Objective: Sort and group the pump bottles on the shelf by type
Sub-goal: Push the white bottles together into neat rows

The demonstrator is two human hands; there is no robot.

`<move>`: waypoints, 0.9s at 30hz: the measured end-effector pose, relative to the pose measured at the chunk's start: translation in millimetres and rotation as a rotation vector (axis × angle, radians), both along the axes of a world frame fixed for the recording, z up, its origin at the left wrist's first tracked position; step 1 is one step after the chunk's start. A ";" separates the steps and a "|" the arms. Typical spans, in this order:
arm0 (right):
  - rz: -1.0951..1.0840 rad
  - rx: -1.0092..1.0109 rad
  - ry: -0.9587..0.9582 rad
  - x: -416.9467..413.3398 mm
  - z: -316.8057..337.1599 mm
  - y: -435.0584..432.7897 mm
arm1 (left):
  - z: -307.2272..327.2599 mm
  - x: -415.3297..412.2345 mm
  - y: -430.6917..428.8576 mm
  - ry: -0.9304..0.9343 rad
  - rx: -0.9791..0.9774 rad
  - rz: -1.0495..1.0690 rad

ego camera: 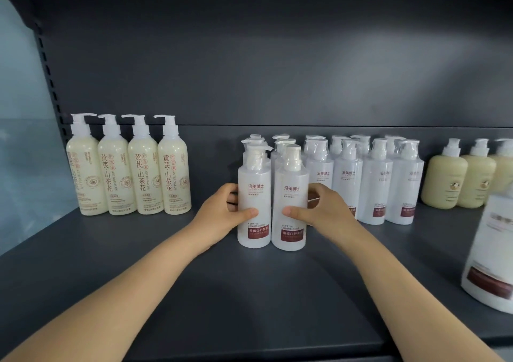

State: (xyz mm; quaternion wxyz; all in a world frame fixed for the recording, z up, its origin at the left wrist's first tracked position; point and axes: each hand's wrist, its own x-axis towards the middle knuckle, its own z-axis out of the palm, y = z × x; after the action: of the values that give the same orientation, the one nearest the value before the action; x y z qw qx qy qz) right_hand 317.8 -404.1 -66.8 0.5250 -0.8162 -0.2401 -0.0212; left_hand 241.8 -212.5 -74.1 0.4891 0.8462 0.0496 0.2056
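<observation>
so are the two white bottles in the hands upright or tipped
Upright. Both white bottles stand on their bases on the shelf, pumps up, side by side, left hand and right hand gripping their sides.

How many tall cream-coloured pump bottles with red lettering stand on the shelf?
4. The tall cream-coloured pump bottles stand side by side in one row at the left: first, second, third, fourth. None seems hidden behind.
</observation>
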 end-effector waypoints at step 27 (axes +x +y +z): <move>0.151 0.012 0.033 21.7 -8.3 -18.5 | -4.7 1.1 0.2 0.046 0.128 -0.035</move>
State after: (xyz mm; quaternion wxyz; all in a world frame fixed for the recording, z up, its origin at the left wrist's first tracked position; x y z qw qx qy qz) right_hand 339.5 -422.5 -75.1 0.5341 -0.7927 -0.2921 0.0306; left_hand 242.9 -212.3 -78.9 0.4360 0.8811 0.0327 0.1801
